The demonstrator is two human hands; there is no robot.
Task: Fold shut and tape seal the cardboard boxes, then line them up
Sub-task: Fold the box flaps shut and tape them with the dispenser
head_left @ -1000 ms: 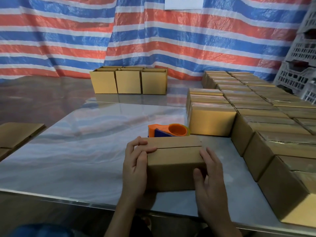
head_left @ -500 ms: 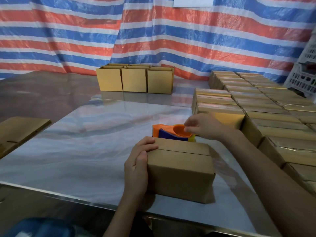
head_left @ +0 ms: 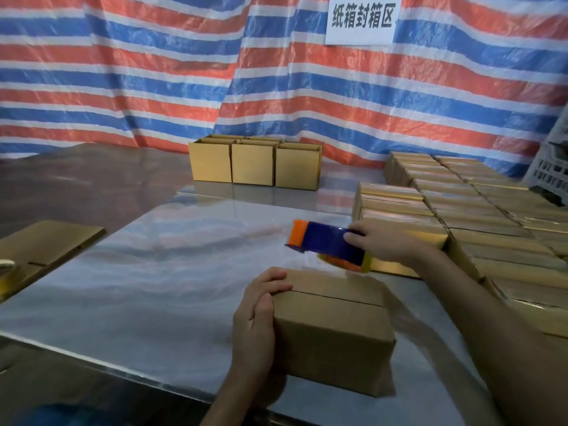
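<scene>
Past box (head_left: pixel 335 330): tape disp. (head_left: pixel 324 241); sealed boxes (head_left: pixel 491 238)

the tape dispenser (head_left: pixel 322 244), centre right, is smeared by motion, its right end hidden in the right hand (head_left: pixel 381 244). the left hand (head_left: pixel 255 321) covers the cardboard box (head_left: pixel 332 327) at its left end. frame edges cut off the white crate (head_left: pixel 550 176) at right and the flat cardboard (head_left: pixel 46 247) at left.
</scene>
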